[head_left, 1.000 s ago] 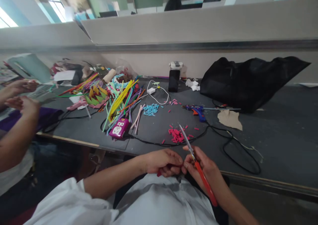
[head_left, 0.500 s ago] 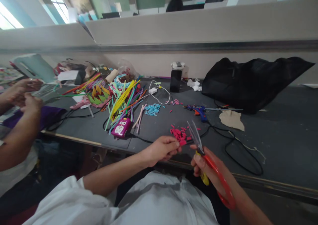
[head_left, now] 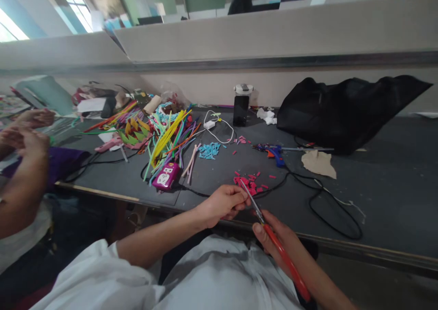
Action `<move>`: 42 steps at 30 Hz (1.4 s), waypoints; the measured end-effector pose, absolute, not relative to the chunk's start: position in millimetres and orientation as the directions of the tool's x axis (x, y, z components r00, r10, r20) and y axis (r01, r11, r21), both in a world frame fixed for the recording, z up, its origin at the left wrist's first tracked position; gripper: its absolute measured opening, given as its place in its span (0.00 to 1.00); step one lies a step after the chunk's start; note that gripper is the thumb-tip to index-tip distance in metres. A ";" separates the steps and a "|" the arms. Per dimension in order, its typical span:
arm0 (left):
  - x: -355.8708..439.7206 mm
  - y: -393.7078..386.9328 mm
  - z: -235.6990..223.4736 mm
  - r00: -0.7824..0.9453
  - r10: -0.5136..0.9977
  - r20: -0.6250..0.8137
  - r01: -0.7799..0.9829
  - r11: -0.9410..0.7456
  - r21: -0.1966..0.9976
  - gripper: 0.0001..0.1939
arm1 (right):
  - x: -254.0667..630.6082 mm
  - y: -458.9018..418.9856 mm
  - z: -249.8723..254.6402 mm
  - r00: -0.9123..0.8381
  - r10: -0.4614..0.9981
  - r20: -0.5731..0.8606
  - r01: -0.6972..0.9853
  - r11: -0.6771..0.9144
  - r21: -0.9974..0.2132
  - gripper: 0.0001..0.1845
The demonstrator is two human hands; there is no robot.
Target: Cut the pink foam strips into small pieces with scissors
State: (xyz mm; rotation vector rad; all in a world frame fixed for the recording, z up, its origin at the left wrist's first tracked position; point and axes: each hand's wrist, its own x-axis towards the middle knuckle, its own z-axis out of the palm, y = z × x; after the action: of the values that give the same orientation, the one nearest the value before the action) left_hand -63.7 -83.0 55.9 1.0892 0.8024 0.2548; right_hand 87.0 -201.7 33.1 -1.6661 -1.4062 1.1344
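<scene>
- Now the right hand (head_left: 273, 232) is wrapped around the red handles of the scissors (head_left: 270, 234), blades together and angled up and left, so the tip meets the left hand (head_left: 222, 203) at the near edge of the worktop (head_left: 376, 196).
- The left hand's fingers are pinched shut right at the blade tip; what they grip is too small to make out, though it sits just in front of the pink cut pieces (head_left: 248, 184), handy for dropping snippets onto the heap.
- Further left, a pile of blue cut pieces (head_left: 208, 151) lies apart, colours kept separate.
- Far left, the coloured strips (head_left: 167, 136) fan out within reach, above a magenta power strip (head_left: 166, 176).
- The blue glue gun (head_left: 273, 152) rests on the worktop right of centre, its cable looping near.
- At the far left edge, another person's hands (head_left: 23, 134) work close together.
</scene>
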 end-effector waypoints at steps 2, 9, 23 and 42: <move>-63.4 -82.4 55.5 0.688 0.557 -0.466 0.192 0.480 0.856 0.16 | 85.3 -200.2 34.2 0.025 0.983 -0.180 0.393 -0.175 -0.903 0.24; -62.2 -77.2 52.9 0.689 0.528 -0.497 0.229 0.492 0.840 0.18 | 82.8 -196.1 34.7 0.017 0.986 -0.169 0.377 -0.162 -0.912 0.22; -56.4 -73.5 55.7 0.663 0.522 -0.536 0.292 0.478 0.828 0.23 | 83.4 -190.0 33.8 0.058 0.980 -0.190 0.402 -0.197 -0.894 0.23; -47.6 -42.1 48.0 0.674 0.485 -0.557 0.326 0.482 0.813 0.15 | 88.5 -164.0 32.6 0.125 0.901 -0.415 0.176 -0.432 -0.885 0.21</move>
State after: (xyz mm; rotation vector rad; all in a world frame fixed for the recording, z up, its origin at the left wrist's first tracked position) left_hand -47.6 -42.1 48.0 1.1009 0.8705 0.1134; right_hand 88.5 -164.0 32.6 -1.7259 -1.0498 1.3568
